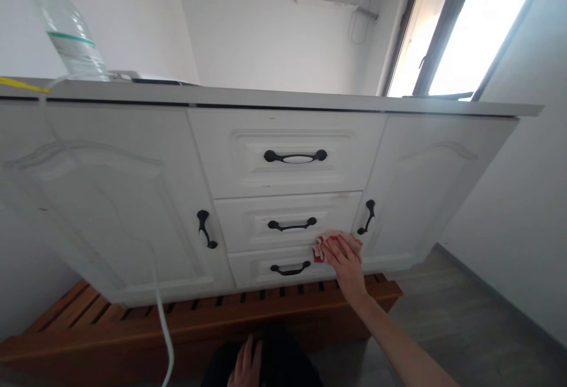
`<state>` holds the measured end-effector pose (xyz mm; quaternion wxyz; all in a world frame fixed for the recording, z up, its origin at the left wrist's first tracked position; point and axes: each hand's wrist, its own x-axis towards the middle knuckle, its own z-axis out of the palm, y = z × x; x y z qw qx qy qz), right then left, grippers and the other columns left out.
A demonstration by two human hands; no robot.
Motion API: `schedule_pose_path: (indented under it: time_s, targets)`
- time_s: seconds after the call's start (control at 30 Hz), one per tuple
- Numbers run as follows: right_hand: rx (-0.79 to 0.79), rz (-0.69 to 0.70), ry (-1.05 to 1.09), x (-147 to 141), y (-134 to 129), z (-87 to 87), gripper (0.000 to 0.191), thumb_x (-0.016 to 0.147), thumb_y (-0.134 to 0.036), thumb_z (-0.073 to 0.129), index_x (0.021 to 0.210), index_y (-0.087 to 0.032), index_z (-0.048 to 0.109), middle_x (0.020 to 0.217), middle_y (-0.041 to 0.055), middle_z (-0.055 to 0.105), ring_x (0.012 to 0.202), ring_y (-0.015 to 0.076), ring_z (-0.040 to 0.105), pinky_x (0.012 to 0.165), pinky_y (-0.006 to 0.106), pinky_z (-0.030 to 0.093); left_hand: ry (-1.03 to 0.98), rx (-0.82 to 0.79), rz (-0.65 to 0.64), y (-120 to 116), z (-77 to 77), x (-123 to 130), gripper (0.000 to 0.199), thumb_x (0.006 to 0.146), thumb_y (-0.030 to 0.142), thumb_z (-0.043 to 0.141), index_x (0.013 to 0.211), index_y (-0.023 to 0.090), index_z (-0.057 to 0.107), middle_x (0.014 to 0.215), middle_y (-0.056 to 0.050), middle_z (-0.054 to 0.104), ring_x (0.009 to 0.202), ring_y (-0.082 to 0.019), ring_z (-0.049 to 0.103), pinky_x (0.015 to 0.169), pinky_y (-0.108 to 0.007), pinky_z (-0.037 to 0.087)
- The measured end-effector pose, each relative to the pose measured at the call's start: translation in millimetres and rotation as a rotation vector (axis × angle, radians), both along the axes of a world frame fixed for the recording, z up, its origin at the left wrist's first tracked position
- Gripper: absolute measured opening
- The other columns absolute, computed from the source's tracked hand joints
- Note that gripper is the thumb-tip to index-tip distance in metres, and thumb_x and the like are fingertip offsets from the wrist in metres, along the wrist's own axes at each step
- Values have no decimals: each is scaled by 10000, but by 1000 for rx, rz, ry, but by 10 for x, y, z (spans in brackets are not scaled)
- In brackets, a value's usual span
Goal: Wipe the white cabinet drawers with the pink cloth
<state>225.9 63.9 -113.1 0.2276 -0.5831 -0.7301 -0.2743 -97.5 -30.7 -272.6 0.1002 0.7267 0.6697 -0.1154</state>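
Observation:
My right hand [344,262] presses a red and white cloth [355,245] against the front of the white cabinet [287,189], at the right side of the lowest drawers. The cloth lies just right of the black handle [290,268] of the bottom drawer and below the black handle [367,217] of the right door. Low in the view, my left hand [246,366] rests on my dark-clothed leg, its fingers close together and nothing visible in them.
Below the cabinet is a brown slatted wooden frame [186,325]. A white cable [163,316] hangs down the left door. On the cabinet top stand a clear bottle [73,32] and flat items. A window [460,26] is at the right.

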Motion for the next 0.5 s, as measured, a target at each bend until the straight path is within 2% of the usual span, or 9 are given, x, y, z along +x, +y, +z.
schedule_pose_path:
  time_s: [0.07, 0.13, 0.2, 0.27, 0.37, 0.43, 0.5]
  targets:
    - [-5, 55, 19, 11, -79, -20, 566, 935, -62, 409, 1402, -358, 528, 1445, -41, 566, 1370, 238, 437, 914, 391, 501, -123, 266, -56, 149, 243, 230, 789, 779, 47, 438, 1524, 248, 272, 1651, -65, 233, 1503, -232, 266, 1133, -360, 383]
    - [-16, 116, 124, 13, -202, 21, 554, 939, -72, 399, 1413, -330, 521, 1433, -4, 580, 1357, 225, 470, 1005, 409, 497, -236, 454, -95, 349, 521, 463, 736, 844, 83, 407, 1535, 265, 233, 1654, -51, 229, 1510, -238, 241, 1174, -404, 340]
    - [-57, 140, 317, -11, -373, 104, 522, 967, -146, 405, 1461, -306, 460, 1480, 32, 531, 1352, 217, 492, 1087, 422, 471, -359, 528, -185, 581, 781, 660, 730, 875, 119, 397, 1546, 297, 173, 1658, -14, 221, 1515, -229, 220, 1175, -422, 343]
    - [-107, 125, 525, -51, -584, 160, 519, 986, -235, 412, 1499, -315, 394, 1537, 39, 460, 1356, 214, 499, 1111, 407, 463, -428, 476, -253, 801, 983, 804, 705, 884, 155, 411, 1544, 290, 200, 1636, -17, 288, 1498, -235, 260, 1186, -449, 327]
    - [-122, 181, 732, -79, -901, 51, 523, 978, -264, 410, 1490, -365, 401, 1528, 15, 471, 1360, 227, 500, 1091, 384, 483, -463, 386, -274, 1015, 1137, 937, 657, 858, 201, 472, 1500, 245, 342, 1547, -48, 446, 1428, -255, 382, 1188, -480, 317]
    - [-133, 270, 826, -62, -1058, -148, 530, 940, -234, 448, 1443, -399, 466, 1470, 3, 538, 1324, 251, 537, 1053, 394, 518, -475, 381, -237, 1055, 1155, 987, 637, 841, 195, 478, 1472, 225, 395, 1515, -59, 484, 1404, -262, 413, 1168, -491, 340]
    - [-159, 292, 924, -53, -1148, -370, 522, 873, -206, 544, 1343, -429, 573, 1341, 3, 646, 1227, 297, 613, 987, 434, 569, -484, 380, -197, 1041, 1138, 1016, 635, 838, 182, 463, 1469, 216, 399, 1524, -64, 474, 1414, -265, 401, 1152, -498, 355]
